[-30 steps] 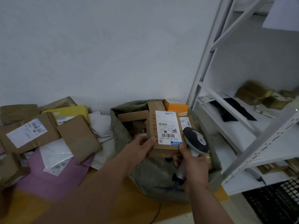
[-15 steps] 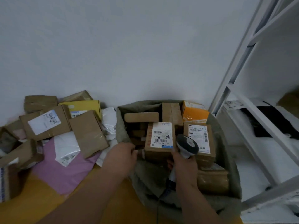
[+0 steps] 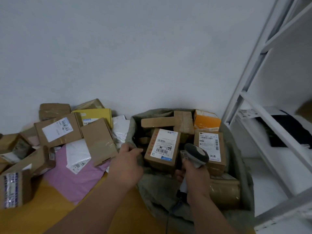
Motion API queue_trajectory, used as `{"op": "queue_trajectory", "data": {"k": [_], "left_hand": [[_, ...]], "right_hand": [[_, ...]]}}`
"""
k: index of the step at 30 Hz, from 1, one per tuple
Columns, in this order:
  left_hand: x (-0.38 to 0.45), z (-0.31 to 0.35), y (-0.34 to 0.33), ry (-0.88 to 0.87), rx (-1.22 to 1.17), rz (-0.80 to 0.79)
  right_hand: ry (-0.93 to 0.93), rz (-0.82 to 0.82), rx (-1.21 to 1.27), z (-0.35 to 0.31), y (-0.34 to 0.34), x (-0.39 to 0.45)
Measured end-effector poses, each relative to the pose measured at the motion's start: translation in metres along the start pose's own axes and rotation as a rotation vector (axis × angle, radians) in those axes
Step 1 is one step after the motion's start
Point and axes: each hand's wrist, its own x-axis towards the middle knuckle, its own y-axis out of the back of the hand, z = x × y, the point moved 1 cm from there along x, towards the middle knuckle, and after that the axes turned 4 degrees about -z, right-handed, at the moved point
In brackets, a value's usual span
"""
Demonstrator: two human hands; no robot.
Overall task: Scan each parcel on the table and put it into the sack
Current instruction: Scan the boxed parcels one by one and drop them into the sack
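With the right hand (image 3: 194,181) gripping the scanner (image 3: 196,155), the empty, loosely open left hand (image 3: 128,163) should reach from the sack (image 3: 160,190) toward the nearest brown box (image 3: 98,141).

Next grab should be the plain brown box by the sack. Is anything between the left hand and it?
Nothing visible does. The left hand hovers empty at the sack rim, and the plain brown box lies just to its left, on top of the pile, uncovered.

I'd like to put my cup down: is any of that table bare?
Only the near yellow tabletop, between the pink mailer, the left forearm and the box at the left edge. Behind that, parcels overlap up to the wall. The sack is full.
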Motion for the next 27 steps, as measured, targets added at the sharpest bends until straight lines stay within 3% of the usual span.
{"op": "queue_trajectory", "data": {"k": [3,10,23,27], "left_hand": [[-0.006,-0.004,0.009,-0.002,0.05,0.053],[-0.031,-0.05,0.043,0.133,-0.053,0.113],[-0.108,-0.27,0.112,0.48,-0.203,0.118],[-0.119,-0.317,0.12,0.631,-0.382,0.161]], "right_hand": [[0.047,0.009,-0.001,-0.008,-0.003,-0.017],[0.124,-0.144,-0.091,-0.006,-0.059,-0.081],[0.027,-0.386,-0.272,0.107,-0.229,-0.169],[0.042,-0.438,-0.335,0.118,-0.263,-0.179]]}}
